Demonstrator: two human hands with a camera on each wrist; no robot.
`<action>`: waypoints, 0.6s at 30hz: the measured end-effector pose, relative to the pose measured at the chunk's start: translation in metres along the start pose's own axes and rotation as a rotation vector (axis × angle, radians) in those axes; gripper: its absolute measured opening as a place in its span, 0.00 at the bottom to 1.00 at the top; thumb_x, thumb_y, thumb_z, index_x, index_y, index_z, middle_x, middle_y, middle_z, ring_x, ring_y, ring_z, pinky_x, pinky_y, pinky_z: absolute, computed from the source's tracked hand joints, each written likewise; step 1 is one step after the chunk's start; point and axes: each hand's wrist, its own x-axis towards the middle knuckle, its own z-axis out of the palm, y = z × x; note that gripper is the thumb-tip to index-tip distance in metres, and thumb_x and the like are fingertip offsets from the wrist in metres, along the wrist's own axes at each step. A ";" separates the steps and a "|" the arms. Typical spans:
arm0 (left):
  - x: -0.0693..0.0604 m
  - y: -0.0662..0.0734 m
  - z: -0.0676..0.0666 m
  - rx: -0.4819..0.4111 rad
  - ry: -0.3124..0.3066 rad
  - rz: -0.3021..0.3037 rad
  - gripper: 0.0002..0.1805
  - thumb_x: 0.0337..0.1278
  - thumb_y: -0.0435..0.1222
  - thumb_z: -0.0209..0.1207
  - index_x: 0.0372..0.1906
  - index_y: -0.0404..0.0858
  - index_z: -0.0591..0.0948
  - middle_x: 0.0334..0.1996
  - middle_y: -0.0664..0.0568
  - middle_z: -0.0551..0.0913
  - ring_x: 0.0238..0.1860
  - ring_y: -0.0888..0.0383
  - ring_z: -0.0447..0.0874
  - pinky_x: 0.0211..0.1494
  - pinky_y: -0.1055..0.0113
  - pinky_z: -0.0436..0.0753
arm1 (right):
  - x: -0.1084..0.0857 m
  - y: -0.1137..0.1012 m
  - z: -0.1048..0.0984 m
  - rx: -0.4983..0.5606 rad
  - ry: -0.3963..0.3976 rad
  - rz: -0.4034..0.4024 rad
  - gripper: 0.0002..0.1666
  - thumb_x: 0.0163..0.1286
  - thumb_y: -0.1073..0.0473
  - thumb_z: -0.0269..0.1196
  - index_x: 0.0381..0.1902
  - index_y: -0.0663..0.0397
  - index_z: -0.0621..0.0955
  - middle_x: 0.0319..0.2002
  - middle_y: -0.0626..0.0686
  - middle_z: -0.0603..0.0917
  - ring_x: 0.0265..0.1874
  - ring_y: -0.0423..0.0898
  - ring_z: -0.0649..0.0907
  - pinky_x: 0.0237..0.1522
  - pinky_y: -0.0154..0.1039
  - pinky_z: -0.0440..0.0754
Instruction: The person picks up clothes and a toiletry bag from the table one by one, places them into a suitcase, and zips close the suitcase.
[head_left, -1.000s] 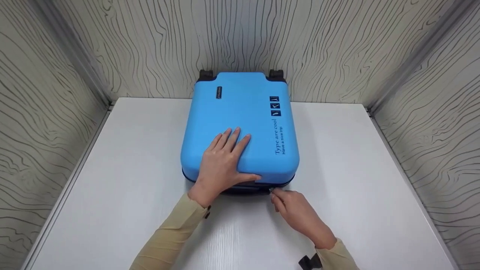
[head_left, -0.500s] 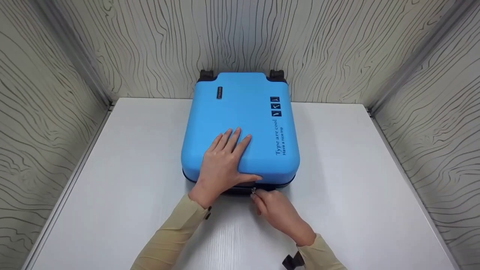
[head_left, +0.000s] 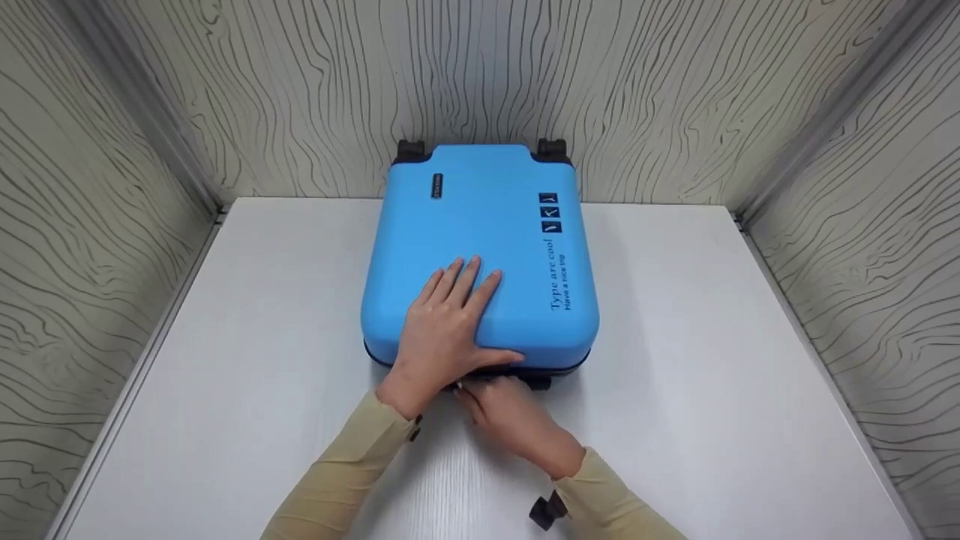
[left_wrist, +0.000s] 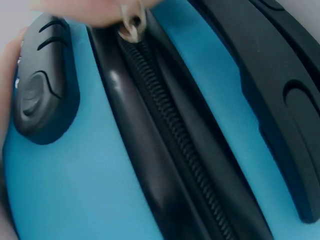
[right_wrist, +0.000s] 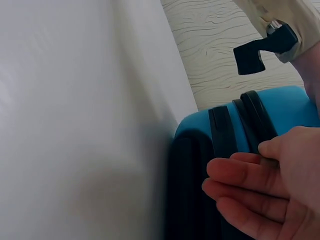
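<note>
A blue hard-shell suitcase lies flat on the white table, wheels at the far end. My left hand rests on its lid with straight, spread fingers, the thumb along the near edge. At the near side my right hand pinches a metal zipper pull, close to my left wrist. In the left wrist view the black zipper runs away from the pull with its teeth meshed. A black lock sits on one side of it and the black carry handle on the other.
The white table extends on both sides of the suitcase. Wood-grain patterned panels stand behind and at both sides. Two black wheels face the back panel.
My right hand has slid left along the suitcase's near edge with the zipper pull, from the right corner to beside my left wrist. The left hand stays in place on the lid.
</note>
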 end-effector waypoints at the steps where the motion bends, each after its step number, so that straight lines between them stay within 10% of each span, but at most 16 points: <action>1: 0.000 0.000 0.000 -0.002 0.000 0.002 0.61 0.38 0.77 0.65 0.74 0.41 0.72 0.72 0.39 0.69 0.73 0.41 0.64 0.75 0.48 0.59 | 0.002 -0.002 0.002 -0.021 -0.002 -0.011 0.12 0.80 0.58 0.58 0.52 0.54 0.84 0.41 0.51 0.88 0.41 0.43 0.87 0.42 0.42 0.85; 9: 0.001 0.000 -0.001 -0.023 -0.034 0.002 0.61 0.40 0.75 0.65 0.75 0.41 0.70 0.73 0.38 0.67 0.74 0.41 0.62 0.76 0.49 0.57 | 0.013 -0.010 0.013 -0.218 0.077 -0.120 0.22 0.80 0.54 0.59 0.67 0.52 0.78 0.63 0.55 0.80 0.62 0.48 0.79 0.62 0.45 0.76; 18: 0.001 -0.011 -0.019 -0.142 -0.162 0.001 0.51 0.53 0.70 0.62 0.77 0.44 0.69 0.76 0.44 0.63 0.77 0.46 0.56 0.78 0.55 0.52 | 0.013 -0.002 0.014 -0.065 0.015 -0.097 0.15 0.79 0.58 0.59 0.58 0.51 0.85 0.49 0.51 0.87 0.48 0.44 0.85 0.48 0.43 0.84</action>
